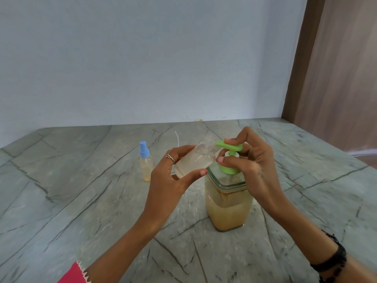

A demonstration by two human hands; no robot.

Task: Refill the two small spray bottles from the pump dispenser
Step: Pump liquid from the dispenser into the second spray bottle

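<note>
My left hand [173, 176] grips a small clear uncapped spray bottle [195, 159], tilted so its threaded mouth meets the spout of the green pump head [229, 147]. The pump sits on a square glass dispenser [227, 203] about half full of yellowish liquid. My right hand [251, 160] wraps the pump: index finger on top of the head, thumb by the green collar. A second small bottle [146, 162] with a blue spray cap stands upright to the left, holding some pale yellow liquid.
Everything stands on a grey veined stone counter [81, 190]. A thin white dip tube [177, 137] lies behind the bottles; its spray head is hidden. A pale wall is at the back and a brown wooden panel [336, 68] at the right.
</note>
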